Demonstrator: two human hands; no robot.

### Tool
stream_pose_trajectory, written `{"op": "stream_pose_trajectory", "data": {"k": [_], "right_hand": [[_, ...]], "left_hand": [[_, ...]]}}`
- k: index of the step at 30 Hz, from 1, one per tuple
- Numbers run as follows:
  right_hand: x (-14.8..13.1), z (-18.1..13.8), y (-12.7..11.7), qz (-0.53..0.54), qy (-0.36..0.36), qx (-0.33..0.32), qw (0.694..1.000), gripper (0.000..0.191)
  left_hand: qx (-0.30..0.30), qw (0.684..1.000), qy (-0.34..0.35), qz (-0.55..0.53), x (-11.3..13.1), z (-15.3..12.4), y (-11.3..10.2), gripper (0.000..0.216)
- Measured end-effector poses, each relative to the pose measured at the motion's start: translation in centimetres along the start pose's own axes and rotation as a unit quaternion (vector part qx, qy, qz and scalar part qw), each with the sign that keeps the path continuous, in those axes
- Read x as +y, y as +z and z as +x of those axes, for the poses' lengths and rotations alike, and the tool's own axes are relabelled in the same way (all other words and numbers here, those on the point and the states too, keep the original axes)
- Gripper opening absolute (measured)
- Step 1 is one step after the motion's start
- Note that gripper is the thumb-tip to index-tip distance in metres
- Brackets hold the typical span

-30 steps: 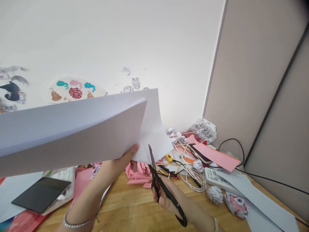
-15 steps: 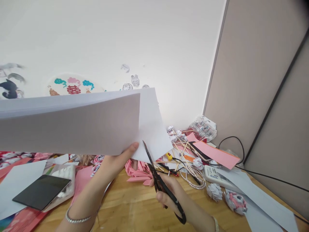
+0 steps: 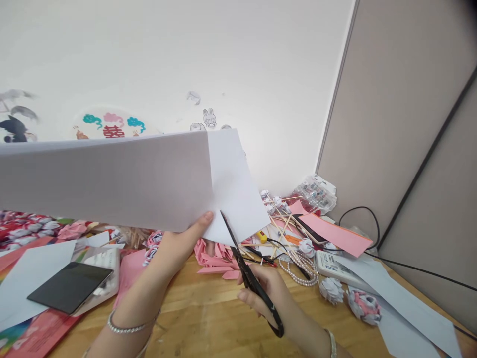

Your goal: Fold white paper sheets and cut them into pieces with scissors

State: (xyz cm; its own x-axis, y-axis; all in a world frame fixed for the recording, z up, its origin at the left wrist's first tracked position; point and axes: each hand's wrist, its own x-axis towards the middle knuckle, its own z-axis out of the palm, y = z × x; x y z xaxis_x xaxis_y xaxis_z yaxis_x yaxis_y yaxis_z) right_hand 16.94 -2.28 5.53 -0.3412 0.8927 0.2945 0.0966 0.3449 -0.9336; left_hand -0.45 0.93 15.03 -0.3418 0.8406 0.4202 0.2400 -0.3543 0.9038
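Note:
My left hand (image 3: pixel 175 248) pinches the lower edge of a large folded white paper sheet (image 3: pixel 112 179), holding it up in front of me. The sheet stretches from the left edge of view to past the middle. My right hand (image 3: pixel 266 293) grips black scissors (image 3: pixel 249 276), their blades pointing up and touching the bottom edge of the sheet just right of my left thumb. Both wrists wear silver bracelets.
The wooden table (image 3: pixel 201 318) holds a dark tablet (image 3: pixel 70 287) at left, pink paper pieces (image 3: pixel 214 256), wooden sticks (image 3: pixel 283 226), a pearl string (image 3: pixel 298 271), a white remote (image 3: pixel 331 268), paper balls (image 3: pixel 363 306), black cables (image 3: pixel 410 268). White wall behind, beige partition at right.
The sheet has tilted flatter and risen slightly, uncovering more of the table at left. The scissors have moved a little left and up to the sheet's lower edge.

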Motion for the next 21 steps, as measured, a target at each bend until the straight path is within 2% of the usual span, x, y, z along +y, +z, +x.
{"op": "stream_pose_trajectory", "data": {"k": [2,7,12,14,18,21], "right_hand": [[0.0,-0.1,-0.1,0.002,0.002,0.000,1.000,0.036],[0.1,0.0,-0.1,0.037,0.003,-0.001,0.999,0.042],[-0.3,0.3,-0.2,0.073,-0.028,-0.011,0.997,0.050],[-0.5,0.3,-0.2,0.082,-0.026,-0.013,0.996,0.050],[-0.5,0.1,-0.1,0.078,0.003,0.008,0.997,0.052],[-0.3,-0.1,0.2,0.064,0.021,0.028,0.997,0.049]], "left_hand": [[-0.015,1.000,0.010,0.009,0.4,-0.1,0.2,0.021],[-0.144,0.989,-0.003,0.008,1.1,-0.4,0.5,0.046],[-0.231,0.973,-0.001,-0.027,1.5,-1.3,0.9,0.046],[-0.242,0.969,0.002,-0.047,1.7,-1.7,1.2,0.042],[-0.219,0.973,-0.015,-0.071,2.0,-2.0,1.5,0.036],[-0.232,0.969,-0.020,-0.083,1.9,-1.8,1.5,0.035]]}}
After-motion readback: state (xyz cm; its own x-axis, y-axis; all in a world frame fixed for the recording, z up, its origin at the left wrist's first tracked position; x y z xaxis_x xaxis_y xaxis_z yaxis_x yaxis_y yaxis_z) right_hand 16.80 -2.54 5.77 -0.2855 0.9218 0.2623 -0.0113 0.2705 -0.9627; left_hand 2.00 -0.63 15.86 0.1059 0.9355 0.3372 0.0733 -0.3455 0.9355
